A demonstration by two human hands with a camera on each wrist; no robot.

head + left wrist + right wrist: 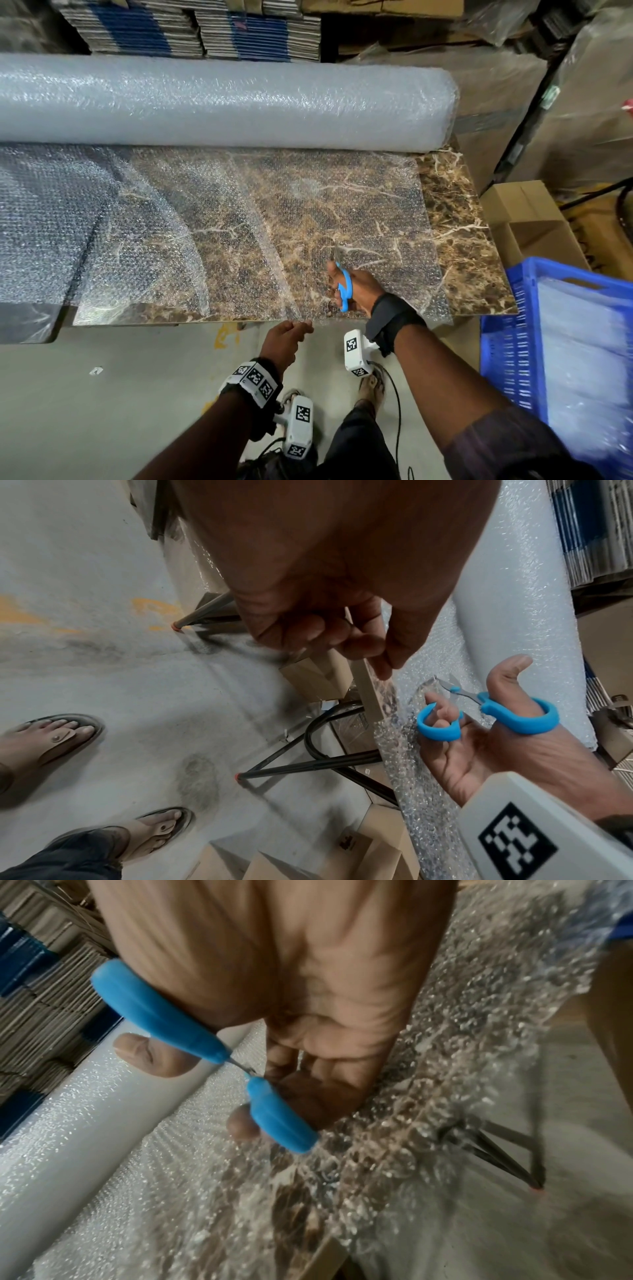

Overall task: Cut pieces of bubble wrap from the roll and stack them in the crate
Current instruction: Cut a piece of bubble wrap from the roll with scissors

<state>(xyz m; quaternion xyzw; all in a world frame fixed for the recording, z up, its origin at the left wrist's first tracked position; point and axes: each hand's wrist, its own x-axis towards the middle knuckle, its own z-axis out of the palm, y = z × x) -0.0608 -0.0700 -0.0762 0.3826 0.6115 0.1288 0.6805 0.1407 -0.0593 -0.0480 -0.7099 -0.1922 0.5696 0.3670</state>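
Note:
A big roll of bubble wrap [212,106] lies along the back of the marble-patterned table [476,253]. Its unrolled sheet [239,222] covers the tabletop. My right hand [356,284] holds blue-handled scissors [344,286], thumb and fingers through the loops, blades pointing away into the sheet partway up from the front edge. The scissors [486,715] also show in the left wrist view, and their handles [212,1056] fill the right wrist view. My left hand [291,337] pinches the sheet's front edge just left of the cut line. The blue crate [513,329] stands at the right with bubble wrap pieces [582,359] inside.
Open cardboard boxes [534,222] sit between the table and the crate. Stacks of flattened cartons [191,31] rise behind the roll. A darker surface [30,322] under more wrap lies at the left. My sandalled feet [51,739] stand on the grey floor beside black table legs [308,767].

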